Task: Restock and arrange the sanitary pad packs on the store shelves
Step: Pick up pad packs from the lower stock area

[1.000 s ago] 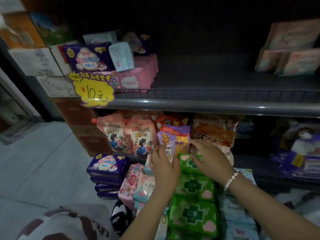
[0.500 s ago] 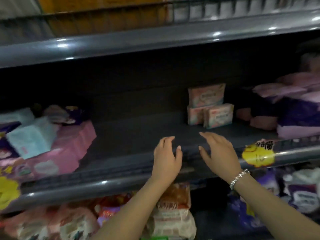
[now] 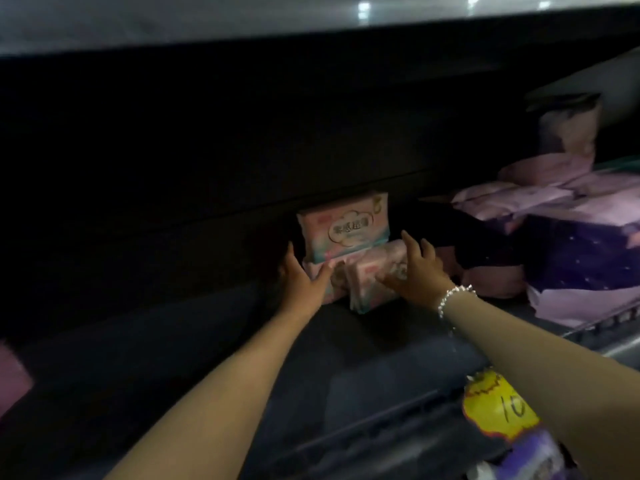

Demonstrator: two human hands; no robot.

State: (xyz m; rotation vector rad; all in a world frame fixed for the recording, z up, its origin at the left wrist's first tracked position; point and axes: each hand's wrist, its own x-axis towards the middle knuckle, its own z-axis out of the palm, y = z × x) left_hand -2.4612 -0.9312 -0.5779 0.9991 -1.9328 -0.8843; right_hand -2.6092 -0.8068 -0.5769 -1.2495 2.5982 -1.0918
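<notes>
A small stack of pink sanitary pad packs sits deep on the dark shelf (image 3: 173, 341). One pack (image 3: 343, 230) stands upright on top of two lower packs (image 3: 367, 289). My left hand (image 3: 301, 278) holds the stack's left end, thumb on the front of the left lower pack and fingers along its side. My right hand (image 3: 419, 275), with a beaded bracelet at the wrist, holds the right lower pack, fingers over its top and thumb on its front. The backs of the packs are hidden in shadow.
Piles of purple and pink packs (image 3: 571, 258) fill the shelf to the right. A yellow price tag (image 3: 498, 410) hangs on the wire front rail (image 3: 381, 434). A pink pack (image 3: 10, 375) shows at the left edge. The upper shelf's edge (image 3: 311, 26) runs overhead.
My hands left the green packs down low, rose to this shelf's front and have now reached deep in to take hold of the pink stack. The view has moved in closer.
</notes>
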